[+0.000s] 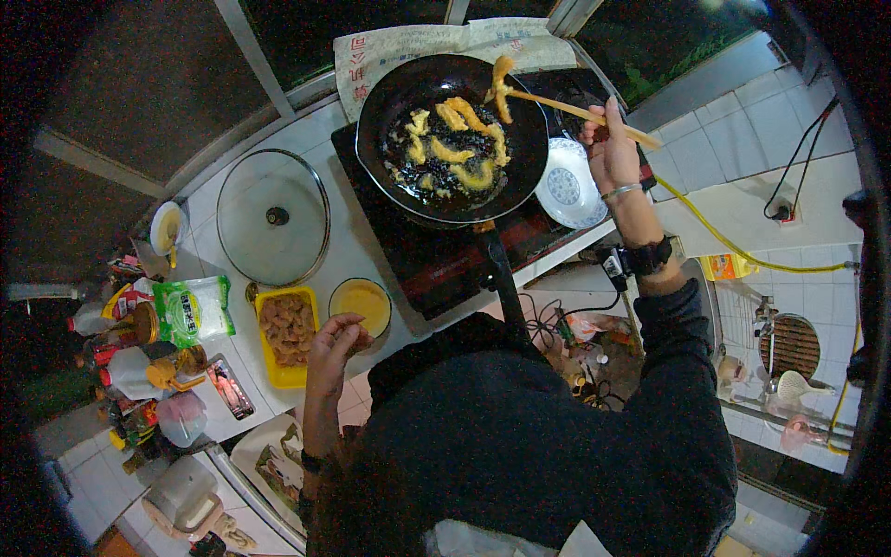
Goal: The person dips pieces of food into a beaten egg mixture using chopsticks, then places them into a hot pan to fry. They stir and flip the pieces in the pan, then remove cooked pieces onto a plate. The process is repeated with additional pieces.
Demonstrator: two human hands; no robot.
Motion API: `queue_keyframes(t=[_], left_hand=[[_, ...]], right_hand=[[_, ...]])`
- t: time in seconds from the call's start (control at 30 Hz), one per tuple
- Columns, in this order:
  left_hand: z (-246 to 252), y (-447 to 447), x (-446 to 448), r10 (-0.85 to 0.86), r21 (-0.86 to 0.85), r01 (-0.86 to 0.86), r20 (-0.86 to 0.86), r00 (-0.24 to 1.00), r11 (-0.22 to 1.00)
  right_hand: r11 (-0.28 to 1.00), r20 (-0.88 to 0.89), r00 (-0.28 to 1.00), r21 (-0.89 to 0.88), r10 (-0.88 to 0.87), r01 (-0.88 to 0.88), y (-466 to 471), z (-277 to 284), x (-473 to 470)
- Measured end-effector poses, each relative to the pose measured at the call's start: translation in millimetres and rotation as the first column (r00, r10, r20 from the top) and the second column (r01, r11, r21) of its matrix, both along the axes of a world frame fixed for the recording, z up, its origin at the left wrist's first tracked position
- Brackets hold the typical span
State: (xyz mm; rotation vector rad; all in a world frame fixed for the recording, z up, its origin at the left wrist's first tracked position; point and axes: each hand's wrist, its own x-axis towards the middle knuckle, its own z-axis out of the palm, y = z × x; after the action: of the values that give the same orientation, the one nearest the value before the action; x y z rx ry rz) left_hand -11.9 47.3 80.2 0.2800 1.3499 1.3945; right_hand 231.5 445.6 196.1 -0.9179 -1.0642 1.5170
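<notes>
My right hand grips a pair of wooden chopsticks, whose tips hold a golden battered strip over the far right side of a black wok. Several pale yellow battered pieces lie in dark, shiny oil in the wok. My left hand hovers by the near edge of a glass bowl of yellow batter. Its fingers are curled, with nothing visible in them; contact with the bowl is unclear. Beside it, a yellow plastic tray holds raw meat strips.
The wok sits on a black cooktop, its handle pointing at my body. A white patterned plate stands close on the right. Leftward are a glass lid, a green-white bag, a phone and bottles.
</notes>
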Motion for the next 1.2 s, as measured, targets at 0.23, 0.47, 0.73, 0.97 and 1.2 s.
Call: queue_keyframes(t=[0.23, 0.47, 0.73, 0.97, 1.2], left_hand=[[-1, 2, 0, 0.012, -0.017, -0.012, 0.007, 1.0, 1.0], [0, 2, 1, -0.01, -0.009, 0.01, -0.013, 1.0, 1.0], [8, 4, 5, -0.014, -0.025, 0.013, -0.028, 1.0, 1.0], [12, 8, 7, -0.026, -0.019, 0.025, -0.023, 0.999, 1.0], [6, 9, 9, -0.01, -0.056, 0.01, -0.003, 1.0, 0.998]], right_hand=[[0.214, 0.526, 0.727, 0.848, -0.441, -0.484, -43, 2, 9], [0.096, 0.514, 0.774, 0.85, -0.369, -0.519, -62, -3, 2], [0.174, 0.544, 0.73, 0.834, -0.414, -0.523, -59, -9, 7], [0.373, 0.495, 0.79, 0.853, -0.362, -0.364, -43, -26, 19], [0.778, 0.227, 0.859, 0.57, -0.459, 0.265, -12, -22, 73]])
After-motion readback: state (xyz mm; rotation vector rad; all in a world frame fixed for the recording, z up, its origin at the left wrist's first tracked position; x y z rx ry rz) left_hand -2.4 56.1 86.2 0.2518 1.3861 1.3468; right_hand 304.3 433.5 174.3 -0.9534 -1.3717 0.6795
